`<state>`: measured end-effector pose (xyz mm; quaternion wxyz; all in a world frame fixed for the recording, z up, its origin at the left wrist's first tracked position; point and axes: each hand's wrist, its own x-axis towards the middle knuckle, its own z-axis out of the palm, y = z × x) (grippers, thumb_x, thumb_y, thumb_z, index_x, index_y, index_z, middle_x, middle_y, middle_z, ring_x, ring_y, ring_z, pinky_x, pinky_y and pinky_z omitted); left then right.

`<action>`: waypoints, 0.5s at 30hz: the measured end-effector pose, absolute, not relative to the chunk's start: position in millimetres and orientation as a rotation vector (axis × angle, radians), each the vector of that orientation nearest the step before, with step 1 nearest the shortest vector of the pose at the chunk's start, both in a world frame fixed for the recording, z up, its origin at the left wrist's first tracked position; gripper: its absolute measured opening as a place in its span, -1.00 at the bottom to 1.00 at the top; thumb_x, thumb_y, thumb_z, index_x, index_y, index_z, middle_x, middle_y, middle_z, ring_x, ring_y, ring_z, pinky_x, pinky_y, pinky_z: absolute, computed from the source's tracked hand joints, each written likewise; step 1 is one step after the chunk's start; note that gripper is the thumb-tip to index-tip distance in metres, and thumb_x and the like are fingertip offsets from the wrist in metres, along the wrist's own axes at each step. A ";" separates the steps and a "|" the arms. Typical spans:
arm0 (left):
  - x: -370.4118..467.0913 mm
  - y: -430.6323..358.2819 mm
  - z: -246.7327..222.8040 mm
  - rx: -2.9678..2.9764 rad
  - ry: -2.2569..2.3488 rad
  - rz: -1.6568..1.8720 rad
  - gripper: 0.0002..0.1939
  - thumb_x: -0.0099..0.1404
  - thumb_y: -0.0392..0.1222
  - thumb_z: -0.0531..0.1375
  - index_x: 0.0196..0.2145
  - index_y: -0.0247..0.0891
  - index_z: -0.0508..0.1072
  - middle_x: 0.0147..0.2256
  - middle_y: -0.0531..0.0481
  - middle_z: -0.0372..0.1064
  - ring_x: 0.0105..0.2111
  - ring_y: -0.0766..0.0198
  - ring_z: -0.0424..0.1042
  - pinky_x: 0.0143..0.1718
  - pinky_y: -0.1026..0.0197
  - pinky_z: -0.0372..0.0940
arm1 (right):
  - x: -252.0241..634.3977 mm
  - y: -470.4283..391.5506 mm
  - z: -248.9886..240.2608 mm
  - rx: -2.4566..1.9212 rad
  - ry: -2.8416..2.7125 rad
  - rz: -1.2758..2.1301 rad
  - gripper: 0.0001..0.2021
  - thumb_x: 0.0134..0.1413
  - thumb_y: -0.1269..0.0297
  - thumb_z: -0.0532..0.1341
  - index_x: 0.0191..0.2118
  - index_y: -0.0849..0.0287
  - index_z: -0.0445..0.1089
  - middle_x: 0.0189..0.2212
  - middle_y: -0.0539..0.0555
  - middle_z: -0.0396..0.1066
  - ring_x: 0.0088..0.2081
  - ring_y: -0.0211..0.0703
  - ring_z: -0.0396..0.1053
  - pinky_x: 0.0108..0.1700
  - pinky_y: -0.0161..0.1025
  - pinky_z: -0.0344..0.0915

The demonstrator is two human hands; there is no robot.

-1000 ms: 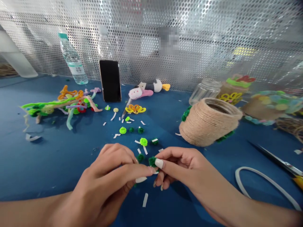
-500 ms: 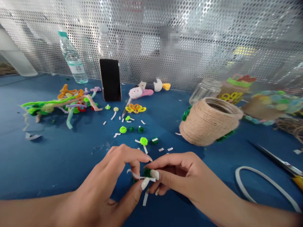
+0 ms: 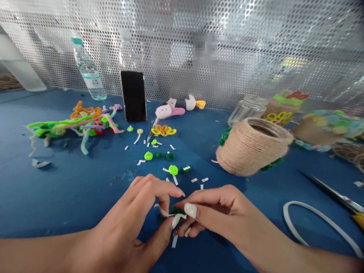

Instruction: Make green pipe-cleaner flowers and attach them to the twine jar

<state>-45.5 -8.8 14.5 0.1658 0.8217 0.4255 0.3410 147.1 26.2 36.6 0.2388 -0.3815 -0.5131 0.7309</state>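
Note:
My left hand (image 3: 133,216) is closed, thumb and a finger pinching a thin white tape strip (image 3: 162,211) that curls up at its left end. Just behind the strip is a dark green fuzzy pipe-cleaner coil (image 3: 178,211), partly hidden by fingers. My right hand (image 3: 218,212) has its fingertips closed around the coil's right side. Beneath the hands another white strip (image 3: 174,241) hangs or lies; which, I cannot tell. Just beyond them are a bright green coil (image 3: 173,170) with white strips and a dark green coil (image 3: 186,169) with a white piece on top.
A twine-wrapped jar (image 3: 250,149) leans at right, near a clear glass jar (image 3: 247,110). Scissors (image 3: 335,193) and a white loop (image 3: 287,216) lie far right. A phone (image 3: 133,96), water bottle (image 3: 90,74) and pipe-cleaner pile (image 3: 85,123) stand left, before a perforated metal panel (image 3: 170,22).
My right thumb has lifted slightly and shifted right, off the dark green coil's front. The coil sits a little lower behind the strip. My left hand keeps its pinch, nearly still.

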 end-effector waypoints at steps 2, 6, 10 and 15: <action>-45.6 -8.6 15.0 2.348 1.231 0.973 -0.69 0.24 -0.42 0.04 -0.09 -0.14 0.17 -0.34 0.08 0.26 -0.32 0.32 0.33 -0.25 0.25 0.28 | 147.0 26.0 34.9 -1.031 -1.342 2.019 -0.80 -0.04 0.24 0.35 -0.26 0.17 0.57 -0.47 0.04 0.53 -0.41 -0.32 0.45 -0.30 -0.41 0.38; -45.1 -7.0 16.0 2.351 1.211 0.953 -0.72 0.24 -0.41 0.05 -0.12 -0.13 0.17 -0.34 0.08 0.27 -0.33 0.32 0.34 -0.29 0.26 0.29 | 146.1 26.5 32.7 -1.024 -1.286 2.030 -0.81 -0.15 0.28 0.41 -0.33 0.19 0.56 -0.52 -0.01 0.51 -0.44 -0.33 0.44 -0.32 -0.40 0.38; -45.3 -6.2 17.2 2.327 1.178 0.936 -0.71 0.24 -0.40 0.04 -0.11 -0.13 0.16 -0.30 0.07 0.28 -0.30 0.32 0.34 -0.28 0.27 0.29 | 145.9 27.6 34.3 -1.026 -1.324 2.008 -0.88 -0.13 0.32 0.39 -0.38 0.21 0.54 -0.56 -0.04 0.48 -0.47 -0.37 0.42 -0.35 -0.44 0.36; -46.5 -6.8 18.9 2.319 1.187 0.923 -0.72 0.27 -0.42 0.01 -0.11 -0.12 0.17 -0.25 0.06 0.29 -0.25 0.32 0.34 -0.25 0.29 0.28 | 147.5 27.8 29.7 -1.030 -1.309 1.981 -0.83 -0.16 0.31 0.40 -0.37 0.21 0.50 -0.52 -0.03 0.49 -0.46 -0.32 0.43 -0.35 -0.39 0.36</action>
